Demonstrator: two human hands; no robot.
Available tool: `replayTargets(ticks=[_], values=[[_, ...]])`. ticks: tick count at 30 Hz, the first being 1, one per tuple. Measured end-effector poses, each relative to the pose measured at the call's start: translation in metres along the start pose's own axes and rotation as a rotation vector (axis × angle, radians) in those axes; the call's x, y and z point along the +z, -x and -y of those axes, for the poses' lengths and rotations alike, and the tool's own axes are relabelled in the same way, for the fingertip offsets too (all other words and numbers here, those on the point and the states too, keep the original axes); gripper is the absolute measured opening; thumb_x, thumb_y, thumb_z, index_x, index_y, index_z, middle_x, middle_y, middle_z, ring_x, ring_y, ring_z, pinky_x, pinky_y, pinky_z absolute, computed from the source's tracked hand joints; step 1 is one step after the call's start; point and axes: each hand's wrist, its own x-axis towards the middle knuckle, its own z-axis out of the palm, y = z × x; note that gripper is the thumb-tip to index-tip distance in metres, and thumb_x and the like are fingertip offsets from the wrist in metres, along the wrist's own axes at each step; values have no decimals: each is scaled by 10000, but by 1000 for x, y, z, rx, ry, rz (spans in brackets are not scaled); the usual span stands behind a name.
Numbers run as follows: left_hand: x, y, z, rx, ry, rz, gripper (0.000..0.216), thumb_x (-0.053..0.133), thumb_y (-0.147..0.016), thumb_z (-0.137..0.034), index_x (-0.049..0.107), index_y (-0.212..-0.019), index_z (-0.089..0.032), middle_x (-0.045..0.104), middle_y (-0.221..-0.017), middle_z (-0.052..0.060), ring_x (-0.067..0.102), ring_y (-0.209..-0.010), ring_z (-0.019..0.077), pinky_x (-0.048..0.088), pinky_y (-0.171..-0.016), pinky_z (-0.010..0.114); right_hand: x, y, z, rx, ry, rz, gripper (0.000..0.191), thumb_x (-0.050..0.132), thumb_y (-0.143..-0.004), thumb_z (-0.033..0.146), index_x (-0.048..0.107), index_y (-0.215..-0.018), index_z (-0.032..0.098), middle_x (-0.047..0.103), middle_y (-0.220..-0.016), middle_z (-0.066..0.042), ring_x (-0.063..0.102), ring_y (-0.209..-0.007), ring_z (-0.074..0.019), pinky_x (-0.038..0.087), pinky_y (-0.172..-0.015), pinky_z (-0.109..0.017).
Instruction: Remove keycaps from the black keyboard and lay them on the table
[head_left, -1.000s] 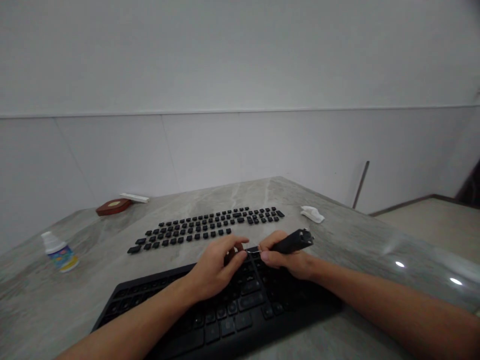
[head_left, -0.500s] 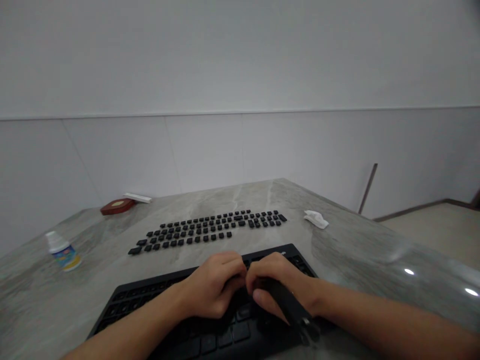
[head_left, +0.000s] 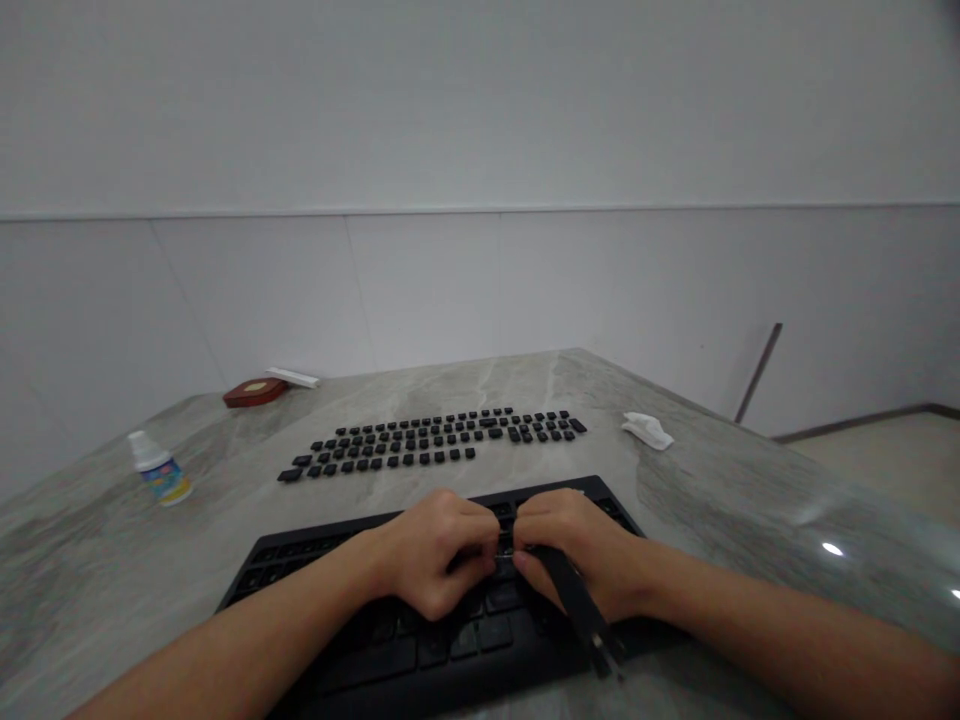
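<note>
A black keyboard (head_left: 330, 560) lies on the grey stone table (head_left: 720, 500) close to me. Both hands rest on its middle, knuckles almost touching. My right hand (head_left: 581, 555) is closed round a black handled tool (head_left: 579, 606) whose rear end points back toward me. My left hand (head_left: 439, 560) is curled in a pinch beside the tool's tip; what it pinches is hidden. Beyond the keyboard, several loose black keycaps (head_left: 435, 438) lie in rows on the table.
A small white bottle with a coloured label (head_left: 160, 470) stands at the left. A red-brown flat box (head_left: 253, 392) and a white strip (head_left: 293, 377) sit at the far left. A crumpled white cloth (head_left: 648, 430) lies at the right. A wall borders the table behind.
The tool swung round: a second ago its rear end pointed up and right, now it points toward me. Both hands dropped onto the keys and closed together. The view shifted a little.
</note>
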Motion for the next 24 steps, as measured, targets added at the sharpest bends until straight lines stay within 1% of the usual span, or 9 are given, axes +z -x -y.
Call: replayTargets(ticks=[4, 6, 9, 13, 17, 21, 24], values=[[1, 1, 1, 34, 2, 40, 126, 485, -705, -89, 440, -738, -202, 540, -646, 12, 506, -580, 145, 390, -530, 260, 4, -1, 1, -64, 55, 8, 180, 498, -819, 194, 497, -639, 184, 494, -597, 9, 397, -540, -123, 278, -542, -281], [0, 1, 0, 33, -3, 48, 144, 483, -675, -79, 429, -719, -205, 525, -627, 9, 495, -561, 145, 388, -515, 262, 6, -1, 2, -80, 74, 0, 162, 493, -819, 187, 513, -658, 182, 505, -608, 5, 403, -548, -125, 273, -543, -286], [0, 2, 1, 30, 1, 46, 151, 484, -639, -81, 420, -690, -208, 506, -600, 3, 470, -535, 144, 371, -495, 268, 7, -1, 4, -62, 133, 13, 147, 499, -831, 185, 548, -692, 178, 532, -633, -5, 422, -560, -132, 258, -536, -292], [-2, 3, 3, 43, -12, 34, 121, 489, -680, -85, 454, -701, -199, 529, -620, 12, 479, -544, 144, 365, -499, 270, 5, -1, 5, -65, 172, 8, 126, 508, -850, 178, 591, -755, 178, 572, -672, -14, 466, -589, -142, 272, -543, -290], [-4, 2, 4, 35, -18, 65, 102, 502, -726, -92, 508, -755, -190, 578, -672, 30, 530, -596, 156, 394, -526, 269, 3, 0, 5, -99, 149, -23, 135, 495, -861, 150, 621, -821, 176, 600, -712, -24, 506, -624, -150, 304, -559, -285], [-3, 2, 3, 27, -3, 78, 111, 504, -742, -87, 531, -781, -188, 600, -698, 36, 561, -624, 161, 417, -548, 271, 1, 1, 6, -150, 162, -13, 111, 523, -839, 146, 617, -790, 181, 580, -702, -19, 478, -612, -148, 291, -554, -294], [-1, 3, 4, 17, -4, 82, 102, 520, -748, -91, 513, -746, -193, 599, -691, 29, 567, -621, 157, 420, -538, 265, -1, 1, 7, -174, 191, -9, 96, 557, -817, 153, 602, -742, 191, 566, -680, -7, 458, -594, -143, 263, -533, -295]])
